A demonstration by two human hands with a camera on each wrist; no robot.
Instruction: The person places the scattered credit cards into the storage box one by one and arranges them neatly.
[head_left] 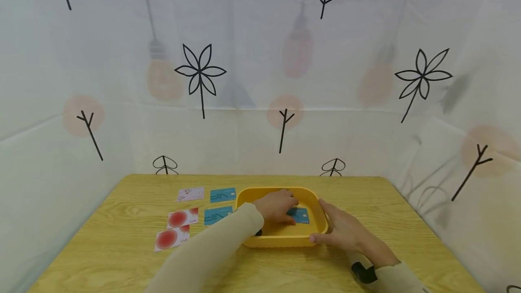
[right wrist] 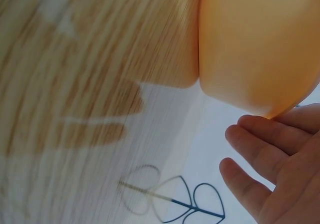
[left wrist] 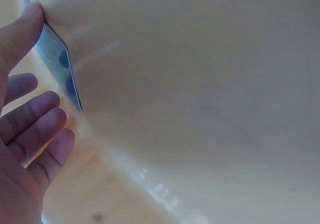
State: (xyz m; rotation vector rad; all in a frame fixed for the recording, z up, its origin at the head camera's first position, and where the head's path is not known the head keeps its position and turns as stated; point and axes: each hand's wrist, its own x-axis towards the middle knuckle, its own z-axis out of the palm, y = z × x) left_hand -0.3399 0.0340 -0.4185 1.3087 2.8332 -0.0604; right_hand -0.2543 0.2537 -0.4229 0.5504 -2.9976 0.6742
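Observation:
My left hand [head_left: 277, 206] reaches into a yellow plastic basin [head_left: 281, 242]. Inside, its thumb touches a blue card [head_left: 300, 215], seen almost edge-on in the left wrist view, where the card [left wrist: 57, 58] lies under the thumb tip. The other fingers [left wrist: 37, 139] are spread and loosely bent, apart from the card. With my right hand [head_left: 343, 227] I hold the basin's right end, thumb at the front corner and fingers along the side. In the right wrist view, the fingertips [right wrist: 245, 129] lie against the basin's outer wall [right wrist: 250, 43]; the thumb is hidden there.
Left of the basin lie two blue VIP cards, one farther back [head_left: 222, 195] and one nearer [head_left: 217, 215]. Beyond them are a pale lilac card [head_left: 190, 194] and two white cards with red circles [head_left: 183, 217]. A patterned white curtain [head_left: 252, 139] hangs behind the wooden table [head_left: 358, 193].

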